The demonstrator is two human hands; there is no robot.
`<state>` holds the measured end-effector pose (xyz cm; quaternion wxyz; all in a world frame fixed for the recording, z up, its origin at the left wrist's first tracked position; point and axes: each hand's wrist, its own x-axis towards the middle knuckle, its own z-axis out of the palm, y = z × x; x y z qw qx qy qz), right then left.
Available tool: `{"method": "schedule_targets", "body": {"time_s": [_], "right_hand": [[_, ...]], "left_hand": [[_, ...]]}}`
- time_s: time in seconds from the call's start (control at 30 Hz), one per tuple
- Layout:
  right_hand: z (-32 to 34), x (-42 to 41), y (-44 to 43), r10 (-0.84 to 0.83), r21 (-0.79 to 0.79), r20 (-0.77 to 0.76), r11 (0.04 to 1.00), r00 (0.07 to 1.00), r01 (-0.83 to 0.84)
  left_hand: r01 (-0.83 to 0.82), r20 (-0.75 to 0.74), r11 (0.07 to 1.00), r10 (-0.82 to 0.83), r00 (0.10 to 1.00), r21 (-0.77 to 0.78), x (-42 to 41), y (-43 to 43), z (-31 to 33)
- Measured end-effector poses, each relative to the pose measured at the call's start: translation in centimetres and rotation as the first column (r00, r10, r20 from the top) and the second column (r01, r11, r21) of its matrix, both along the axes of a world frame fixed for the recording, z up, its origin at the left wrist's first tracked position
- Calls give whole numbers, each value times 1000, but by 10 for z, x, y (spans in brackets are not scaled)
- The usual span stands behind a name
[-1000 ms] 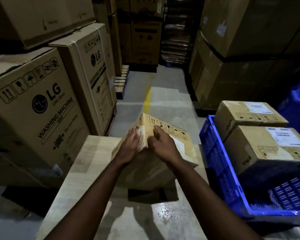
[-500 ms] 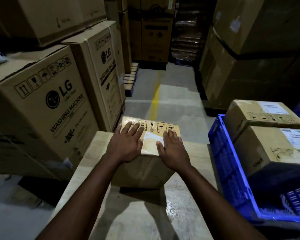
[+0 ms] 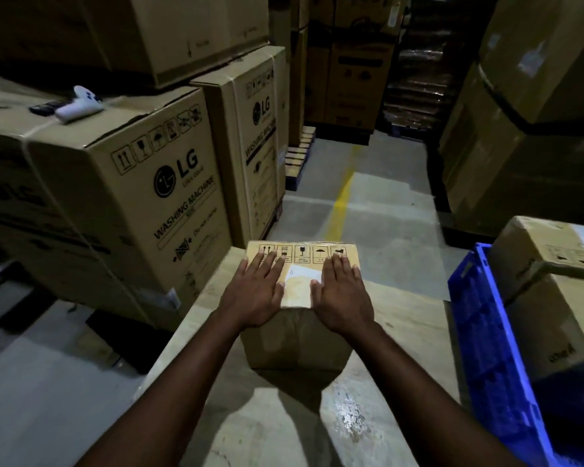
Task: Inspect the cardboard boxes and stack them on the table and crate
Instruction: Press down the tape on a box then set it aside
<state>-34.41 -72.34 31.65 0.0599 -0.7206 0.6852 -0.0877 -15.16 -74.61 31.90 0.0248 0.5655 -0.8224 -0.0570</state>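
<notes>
Palms down, both hands lie on the top face of the cardboard box point(image 3: 297, 338): my left hand point(image 3: 255, 294) covers its left near corner and my right hand point(image 3: 343, 298) its right near corner. All fingers are straight and spread, pressing flat rather than curling round any edge. A white label and a row of handling symbols show between and beyond my fingertips. The box stands upright on the table point(image 3: 284, 433), toward the far end, its sides roughly square to the table's edges. A strip of bare tabletop runs along its left side before the table's left edge drops to the floor, and a wider bare stretch lies to its right and in front of it, nearer me. At the right edge of the table is the blue crate point(image 3: 493, 348), apart from the box; I cannot tell whether it rests on the table or beside it. Two more cartons fill it, the rear carton point(image 3: 553, 251) behind the front carton point(image 3: 567, 318), both rising above its rim. To my left, LG washing machine cartons point(image 3: 132, 197) stand close to the table's far left corner, with a white object point(image 3: 78, 104) lying on top of the nearest one. Straight ahead, an aisle of floor point(image 3: 385, 210) with a yellow line point(image 3: 343, 197) runs between those cartons and the large stacked cartons point(image 3: 526, 129) on the right.
</notes>
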Motion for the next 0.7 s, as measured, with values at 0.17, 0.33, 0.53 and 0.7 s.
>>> {"method": "schedule_targets", "body": {"time_s": [0.17, 0.33, 0.53, 0.7], "right_hand": [[3, -2, -10, 86, 21, -23, 996, 996, -86], [-7, -3, -9, 79, 4, -62, 997, 995, -79], [-2, -19, -15, 89, 48, -29, 995, 996, -88], [-7, -31, -12, 6, 39, 19, 999, 1000, -7]], "left_hand": [[-6, -25, 998, 4, 1000, -65, -22, 7, -5], [-4, -27, 997, 2, 1000, -73, -23, 8, -8], [-149, -120, 988, 153, 981, 42, 15, -11, -6], [-203, -388, 960, 265, 883, 194, 20, -3, -5]]}}
